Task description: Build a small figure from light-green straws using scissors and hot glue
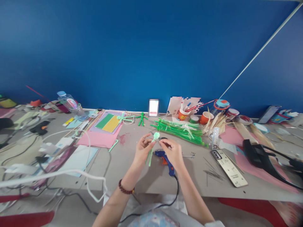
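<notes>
Left hand (142,148) pinches the pale green pipe-cleaner piece (155,136) between thumb and fingertips, just under its coiled top, and holds it above the table (146,181) near the front edge. Right hand (173,152) closes thumb and forefinger on the right edge of the same coil, with the remaining fingers curled in. The blue glue gun (165,160) lies untouched on the table directly under the hands, its cord trailing toward the person. Progress, as judged: the round coil is formed and loose strands hang straight below it, with no limbs bent out of them. For comparison, a pale green figure (125,118) lies flat beside the sheets of coloured paper (107,123). Just right of it, near the wall, a dark green figure (142,119) has its arms and legs spread. Both appear complete. A bundle of green pipe cleaners (180,130) lies further right, so stock remains. Writing: the water bottle (71,104) at far left bears a red and white label, too small to read. The white card (153,107) against the wall is blurred. The orange paper cup (183,114) carries a print that cannot be read. The phone (229,167) at right lies flat, and the dark marks on its pale case are not legible
</notes>
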The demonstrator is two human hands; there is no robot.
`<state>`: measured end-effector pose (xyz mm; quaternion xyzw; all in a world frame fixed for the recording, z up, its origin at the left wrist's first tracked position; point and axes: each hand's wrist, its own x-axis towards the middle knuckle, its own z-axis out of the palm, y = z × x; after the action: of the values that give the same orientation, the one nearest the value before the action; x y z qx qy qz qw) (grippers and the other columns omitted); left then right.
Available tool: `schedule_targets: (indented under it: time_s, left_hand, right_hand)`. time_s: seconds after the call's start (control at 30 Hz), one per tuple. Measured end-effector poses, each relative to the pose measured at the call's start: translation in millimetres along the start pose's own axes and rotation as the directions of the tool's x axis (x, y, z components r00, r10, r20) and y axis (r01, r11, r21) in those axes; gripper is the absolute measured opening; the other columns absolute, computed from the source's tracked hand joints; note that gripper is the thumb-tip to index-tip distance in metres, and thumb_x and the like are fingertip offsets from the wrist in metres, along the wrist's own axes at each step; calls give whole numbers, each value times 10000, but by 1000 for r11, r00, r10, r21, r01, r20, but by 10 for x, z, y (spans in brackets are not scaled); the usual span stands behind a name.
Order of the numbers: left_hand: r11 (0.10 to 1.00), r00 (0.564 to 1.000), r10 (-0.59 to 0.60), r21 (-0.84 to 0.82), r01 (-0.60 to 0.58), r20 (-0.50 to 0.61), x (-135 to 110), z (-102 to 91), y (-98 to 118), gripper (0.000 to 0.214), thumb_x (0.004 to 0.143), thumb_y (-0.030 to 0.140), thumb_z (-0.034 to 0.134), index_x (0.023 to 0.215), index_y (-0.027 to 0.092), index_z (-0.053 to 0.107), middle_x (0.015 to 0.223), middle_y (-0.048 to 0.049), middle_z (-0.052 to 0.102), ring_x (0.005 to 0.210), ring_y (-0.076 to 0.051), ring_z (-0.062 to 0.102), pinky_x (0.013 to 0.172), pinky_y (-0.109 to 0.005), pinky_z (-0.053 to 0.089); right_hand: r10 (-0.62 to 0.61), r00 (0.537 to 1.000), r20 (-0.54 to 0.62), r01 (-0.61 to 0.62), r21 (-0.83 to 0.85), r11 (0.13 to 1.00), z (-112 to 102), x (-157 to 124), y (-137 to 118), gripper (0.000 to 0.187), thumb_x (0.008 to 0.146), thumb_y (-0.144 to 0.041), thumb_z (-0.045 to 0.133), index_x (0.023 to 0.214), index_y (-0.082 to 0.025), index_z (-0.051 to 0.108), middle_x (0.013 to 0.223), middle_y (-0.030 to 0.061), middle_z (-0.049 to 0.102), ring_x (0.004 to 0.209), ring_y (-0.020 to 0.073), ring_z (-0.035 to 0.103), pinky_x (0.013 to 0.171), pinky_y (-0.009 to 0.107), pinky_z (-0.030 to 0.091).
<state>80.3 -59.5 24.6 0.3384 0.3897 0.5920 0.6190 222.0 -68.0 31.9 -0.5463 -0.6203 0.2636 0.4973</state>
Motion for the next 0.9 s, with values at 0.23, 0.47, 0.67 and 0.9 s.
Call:
schedule_targets:
  time_s: [0.23,0.47,0.67,0.9]
  left_hand:
    - [1000,999,-15,3,15,-46,-5,-27,3,512,626,243,760,1086,192,541,726,16,656,720,-116,625,698,-222,447]
    - [999,997,-27,-49,24,-68,-16,-38,32,507,622,260,763,1078,198,549,728,28,640,674,-95,599,646,-205,431]
    - [998,998,-41,-46,39,-54,-19,-74,15,487,646,245,744,1089,205,545,784,0,658,784,-133,626,661,-210,433]
    - [998,996,-57,-31,55,-64,-22,-67,33,495,638,249,749,1087,205,546,771,1,664,740,-124,622,641,-211,429]
  right_hand:
    - [139,984,115,-155,145,977,8,31,84,233,771,-371,589,858,-198,718,850,57,720,754,198,648,677,286,501]
    - [267,930,253,-347,362,865,43,107,200,571,799,-622,427,914,-139,708,837,112,702,694,186,616,535,259,462]
    - [328,899,289,-430,451,782,50,159,206,603,740,-689,447,846,-156,709,822,110,692,672,178,608,526,254,453]
    - [298,923,242,-376,413,830,51,162,169,463,709,-585,576,849,-158,687,790,84,695,654,167,600,535,257,449]
